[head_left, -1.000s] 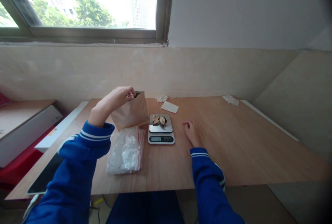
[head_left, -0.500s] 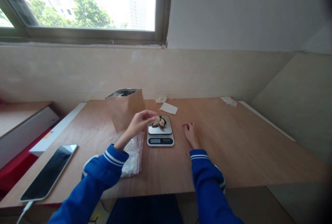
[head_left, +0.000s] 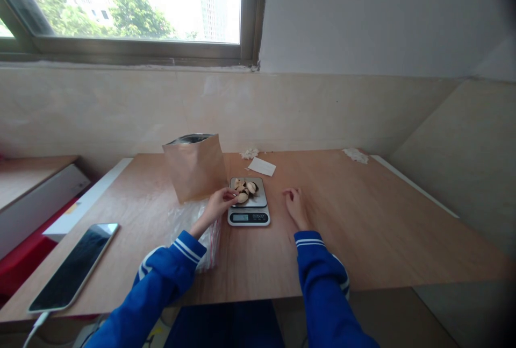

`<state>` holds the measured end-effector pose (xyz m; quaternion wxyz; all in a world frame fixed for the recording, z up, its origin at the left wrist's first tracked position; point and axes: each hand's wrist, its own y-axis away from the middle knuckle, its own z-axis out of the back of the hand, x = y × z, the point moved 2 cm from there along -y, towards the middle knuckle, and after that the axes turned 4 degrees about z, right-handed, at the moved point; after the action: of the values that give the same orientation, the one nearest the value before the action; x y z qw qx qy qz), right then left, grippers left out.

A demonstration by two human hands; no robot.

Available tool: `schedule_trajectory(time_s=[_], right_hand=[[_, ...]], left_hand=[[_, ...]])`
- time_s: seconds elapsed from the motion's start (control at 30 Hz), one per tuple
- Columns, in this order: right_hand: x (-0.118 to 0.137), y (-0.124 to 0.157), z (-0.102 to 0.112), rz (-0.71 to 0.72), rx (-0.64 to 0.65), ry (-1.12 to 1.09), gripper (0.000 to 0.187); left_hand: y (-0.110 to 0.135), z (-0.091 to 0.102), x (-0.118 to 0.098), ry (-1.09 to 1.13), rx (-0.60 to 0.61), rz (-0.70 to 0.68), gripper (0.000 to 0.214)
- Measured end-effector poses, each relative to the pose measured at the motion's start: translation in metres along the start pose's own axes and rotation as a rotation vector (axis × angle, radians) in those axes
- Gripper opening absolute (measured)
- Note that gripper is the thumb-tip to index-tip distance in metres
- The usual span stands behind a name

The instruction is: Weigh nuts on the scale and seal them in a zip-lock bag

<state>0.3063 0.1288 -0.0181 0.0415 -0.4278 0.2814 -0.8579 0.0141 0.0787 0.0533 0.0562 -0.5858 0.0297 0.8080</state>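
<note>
- I see nut pieces (head_left: 245, 189) piled on the scale (head_left: 249, 207) platform, table (head_left: 363, 229) centre.
- Left hand (head_left: 219, 204) fingertips pinched at the pile's left edge.
- Right hand (head_left: 296, 207) flat on table, open, just right of scale.
- Kraft bag (head_left: 196, 168) upright behind left hand.
- Scale display unreadable.

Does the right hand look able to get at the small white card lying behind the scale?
Probably yes. The right hand rests flat on the wooden table, empty, beside the silver kitchen scale. The small white card lies just beyond, with only bare tabletop between them.
</note>
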Motion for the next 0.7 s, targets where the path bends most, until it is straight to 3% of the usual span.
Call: schedule_trajectory(time_s=[0.13,0.3,0.37,0.5,0.57,0.7], right_hand=[[0.001,0.000,0.000,-0.001,-0.002,-0.011,0.020],[0.000,0.000,0.000,-0.011,0.001,-0.015,0.019],[0.000,0.000,0.000,-0.015,0.003,-0.013,0.019],[-0.001,0.000,-0.001,-0.004,0.013,-0.008,0.020],[-0.002,0.000,0.000,0.006,0.021,-0.002,0.021],[-0.003,0.000,0.000,0.001,0.024,0.007,0.020]], left_hand=[[0.006,0.002,-0.010,-0.235,-0.095,-0.120,0.015],[0.013,0.015,-0.037,-0.318,-0.233,-0.218,0.015],[0.015,0.028,-0.054,-0.357,-0.348,-0.277,0.018],[0.016,0.065,-0.093,-0.494,-0.720,-0.426,0.020],[0.013,0.083,-0.110,-0.561,-0.846,-0.460,0.022],[0.008,0.105,-0.126,-0.642,-0.906,-0.460,0.024]])
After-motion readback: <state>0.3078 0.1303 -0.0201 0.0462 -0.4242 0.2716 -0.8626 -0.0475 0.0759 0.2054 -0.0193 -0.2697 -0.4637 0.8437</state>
